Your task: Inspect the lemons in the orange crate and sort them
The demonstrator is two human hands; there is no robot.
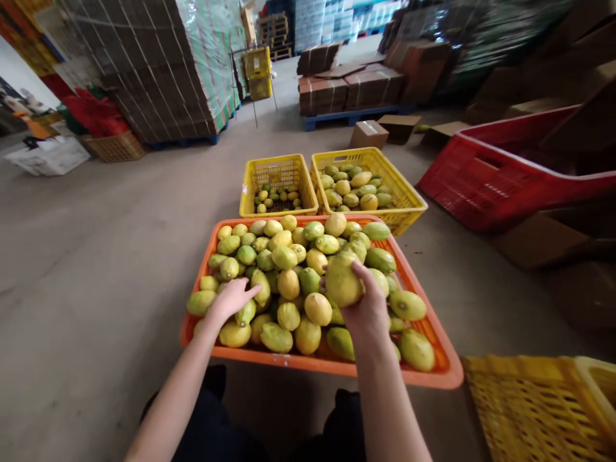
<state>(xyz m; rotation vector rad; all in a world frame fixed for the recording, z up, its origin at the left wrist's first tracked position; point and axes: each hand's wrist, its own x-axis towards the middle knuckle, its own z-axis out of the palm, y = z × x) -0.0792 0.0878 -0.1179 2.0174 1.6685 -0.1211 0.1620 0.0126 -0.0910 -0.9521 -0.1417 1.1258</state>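
Note:
An orange crate [317,365] full of yellow-green fruits stands in front of me. My right hand [368,298] is wrapped round a large yellow-green fruit [343,280], raised over the right half of the crate. Over the left half, my left hand [235,298] rests among the fruits, its fingertips at an upright yellow-green fruit [260,287]. The thumb and forefinger are apart, and the other fingers are partly hidden behind the hand; nothing is held in it.
Behind the orange crate stand a yellow crate [245,186] with a few small fruits and another yellow crate [414,196] with larger ones. A red bin [462,173] and cardboard are at the right. A yellow crate [524,404] sits at lower right. Wrapped pallets stand farther back.

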